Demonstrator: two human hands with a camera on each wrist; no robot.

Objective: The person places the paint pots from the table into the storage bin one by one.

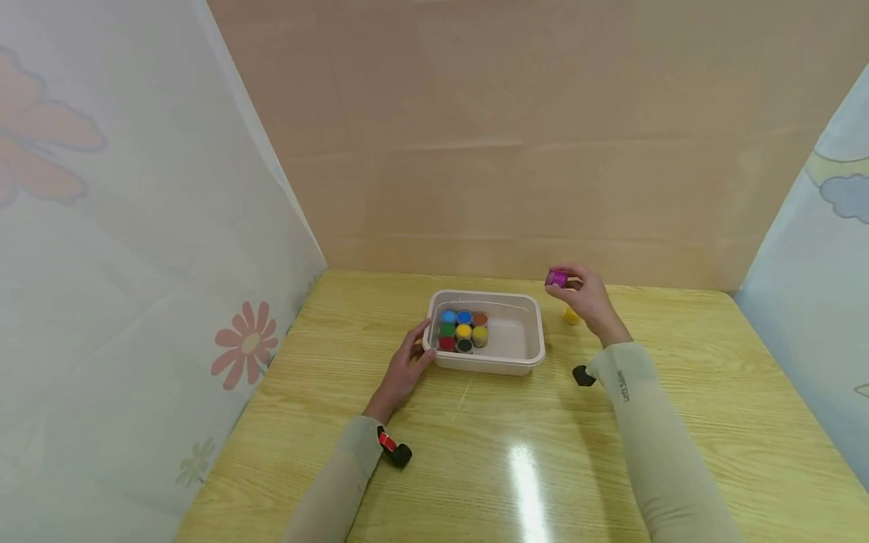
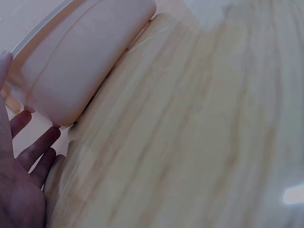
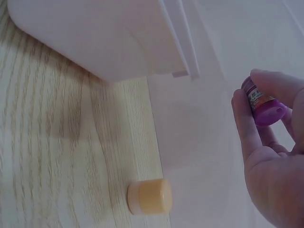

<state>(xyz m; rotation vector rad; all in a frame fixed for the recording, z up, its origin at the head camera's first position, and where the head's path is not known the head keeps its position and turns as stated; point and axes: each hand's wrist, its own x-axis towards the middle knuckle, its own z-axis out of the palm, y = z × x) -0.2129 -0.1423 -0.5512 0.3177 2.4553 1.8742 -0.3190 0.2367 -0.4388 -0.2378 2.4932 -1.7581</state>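
Observation:
In the head view a pale plastic box [image 1: 517, 366] stands on the table, with several small paint pots [image 1: 464, 332] of different colours packed in its left half. My left hand [image 1: 407, 366] touches the box's near left corner; the left wrist view shows its fingers extended against the wall [image 2: 90, 61], thumb up by the rim. Away to the box's right, my right hand [image 1: 585, 296] pinches a purple paint pot [image 1: 557, 279] in the air between thumb and fingers. The right wrist view shows a label on this pot [image 3: 259, 102]. Below that hand, a yellow-orange paint pot [image 3: 151, 196] stands on the table.
The wooden table [image 1: 380, 302] ends at a brown back wall [image 1: 475, 188]. A flowered panel [image 1: 170, 226] closes the left side and a pale printed panel [image 1: 815, 302] the right. Light glares off the tabletop near the front.

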